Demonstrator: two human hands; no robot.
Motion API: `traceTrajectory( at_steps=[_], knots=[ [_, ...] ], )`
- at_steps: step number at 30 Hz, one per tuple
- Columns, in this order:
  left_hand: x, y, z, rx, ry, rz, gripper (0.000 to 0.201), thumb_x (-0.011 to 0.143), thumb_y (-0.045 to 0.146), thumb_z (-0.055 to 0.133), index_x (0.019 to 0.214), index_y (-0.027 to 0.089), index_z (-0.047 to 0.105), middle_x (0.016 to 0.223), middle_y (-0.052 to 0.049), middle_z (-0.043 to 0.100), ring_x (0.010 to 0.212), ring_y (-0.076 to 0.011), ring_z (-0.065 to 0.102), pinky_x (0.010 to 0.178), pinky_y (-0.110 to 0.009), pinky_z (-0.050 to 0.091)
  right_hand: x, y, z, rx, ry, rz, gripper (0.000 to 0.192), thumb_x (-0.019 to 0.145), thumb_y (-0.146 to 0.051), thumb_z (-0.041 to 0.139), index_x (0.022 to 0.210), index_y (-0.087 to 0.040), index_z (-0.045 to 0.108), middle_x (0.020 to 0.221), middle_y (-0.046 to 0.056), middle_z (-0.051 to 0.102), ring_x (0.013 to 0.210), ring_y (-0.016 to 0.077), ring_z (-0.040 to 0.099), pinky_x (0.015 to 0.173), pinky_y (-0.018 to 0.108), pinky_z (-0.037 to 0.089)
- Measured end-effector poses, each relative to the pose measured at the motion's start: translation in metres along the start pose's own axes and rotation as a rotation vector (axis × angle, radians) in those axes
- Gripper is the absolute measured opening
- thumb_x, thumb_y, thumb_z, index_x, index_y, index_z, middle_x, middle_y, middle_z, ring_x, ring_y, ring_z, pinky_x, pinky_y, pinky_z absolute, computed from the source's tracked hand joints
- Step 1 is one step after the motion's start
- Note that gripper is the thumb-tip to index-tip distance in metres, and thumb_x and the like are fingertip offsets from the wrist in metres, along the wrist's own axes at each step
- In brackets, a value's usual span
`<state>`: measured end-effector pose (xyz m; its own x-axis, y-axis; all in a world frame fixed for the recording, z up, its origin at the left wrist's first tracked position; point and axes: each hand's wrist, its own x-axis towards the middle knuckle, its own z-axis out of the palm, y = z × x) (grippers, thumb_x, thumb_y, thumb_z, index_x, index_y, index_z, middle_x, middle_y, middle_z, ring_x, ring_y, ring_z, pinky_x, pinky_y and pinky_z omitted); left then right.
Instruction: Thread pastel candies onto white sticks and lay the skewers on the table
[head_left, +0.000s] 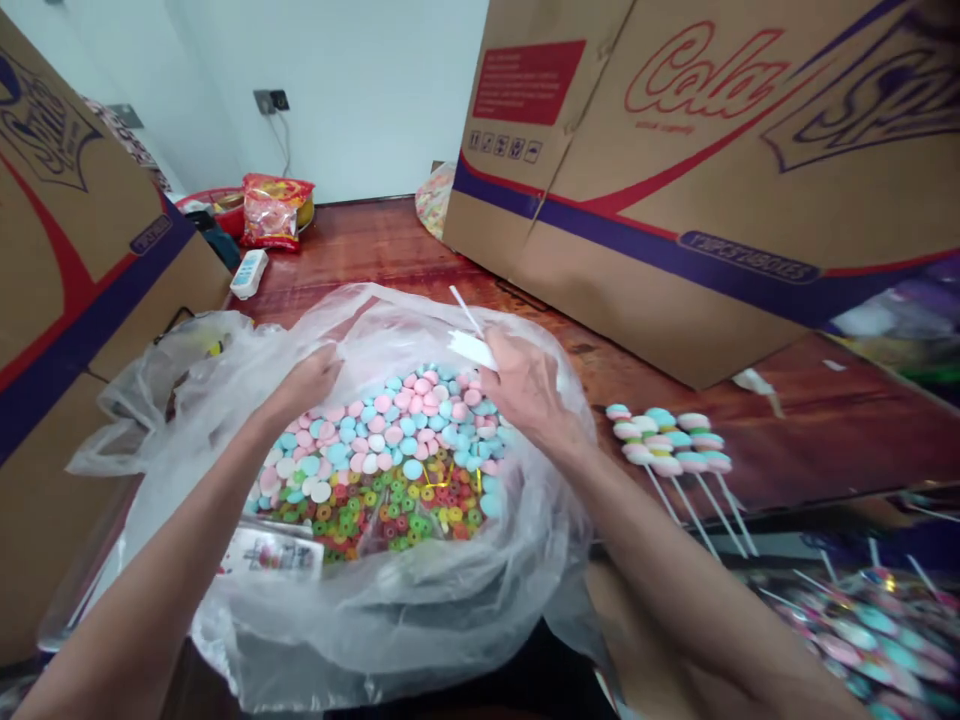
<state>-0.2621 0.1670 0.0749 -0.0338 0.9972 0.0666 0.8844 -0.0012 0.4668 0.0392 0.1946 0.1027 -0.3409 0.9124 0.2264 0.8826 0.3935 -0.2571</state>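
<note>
Red-brown wooden floor (390,240), hemmed by large cardboard boxes (697,190). Between them sits a clear plastic bag (375,620) of pastel candies (390,430) and ring sweets (382,505). Left hand (311,378) reaches in, fingers hidden; grip cannot be told. Right hand (529,390) pinches thin white sticks (471,335) over the bag. Candies judged light, soft, slightly tacky; best held by their flat faces.

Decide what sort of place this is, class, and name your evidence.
Probably a home candy-packing spot: a clear plastic bag of pastel sweets, finished marshmallow lollipops on white sticks on a reddish wooden table, and large printed cardboard cartons.
</note>
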Motion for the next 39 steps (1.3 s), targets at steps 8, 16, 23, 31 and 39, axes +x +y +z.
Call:
traceTrajectory(
  at_steps=[8,16,23,31,39],
  knots=[
    [-0.103,0.094,0.030,0.168,0.188,0.402,0.038,0.092,0.011,0.041,0.122,0.026,0.060,0.138,-0.011,0.057,0.131,-0.0267,0.051,0.107,-0.046,0.046,-0.066,-0.020,-0.009,-0.023,-0.404,0.087,0.031,0.095,-0.022,0.046,0.121,-0.017,0.063,0.099,0.013,0.075,0.090,0.0264,0.071,0.068,0.028,0.043],
    [-0.119,0.160,0.117,0.220,-0.085,0.598,0.041,0.083,0.024,0.071,0.122,0.017,0.060,0.131,-0.014,0.058,0.113,-0.0319,0.054,0.092,-0.046,0.052,-0.114,0.053,0.019,-0.023,-0.211,0.465,0.049,0.103,-0.042,0.036,0.139,-0.013,0.052,0.106,0.019,0.074,0.101,0.0317,0.070,0.079,0.036,0.048],
    [-0.112,0.146,0.131,0.297,0.006,0.509,0.045,0.083,0.039,0.073,0.124,0.024,0.059,0.137,-0.009,0.056,0.111,-0.0329,0.051,0.091,-0.050,0.047,-0.096,0.036,0.044,0.120,-0.276,0.469,0.035,0.097,-0.026,0.047,0.127,-0.012,0.059,0.108,0.018,0.073,0.102,0.0281,0.068,0.082,0.033,0.047],
    [-0.090,0.117,0.119,0.141,0.145,0.504,0.022,0.097,0.022,0.051,0.115,0.021,0.064,0.119,-0.009,0.064,0.101,-0.0242,0.055,0.089,-0.040,0.048,-0.064,0.028,0.045,0.296,-0.274,0.367,0.029,0.091,-0.022,0.054,0.117,-0.013,0.062,0.103,0.012,0.073,0.092,0.0217,0.067,0.074,0.025,0.046],
    [-0.102,0.123,0.119,0.208,0.102,0.641,0.020,0.096,0.015,0.049,0.109,0.018,0.064,0.116,-0.011,0.063,0.099,-0.0251,0.057,0.085,-0.039,0.052,-0.073,0.058,0.027,0.449,-0.325,0.525,0.037,0.096,-0.032,0.041,0.120,-0.014,0.063,0.075,0.004,0.071,0.055,0.0165,0.062,0.051,0.024,0.045]
  ],
)
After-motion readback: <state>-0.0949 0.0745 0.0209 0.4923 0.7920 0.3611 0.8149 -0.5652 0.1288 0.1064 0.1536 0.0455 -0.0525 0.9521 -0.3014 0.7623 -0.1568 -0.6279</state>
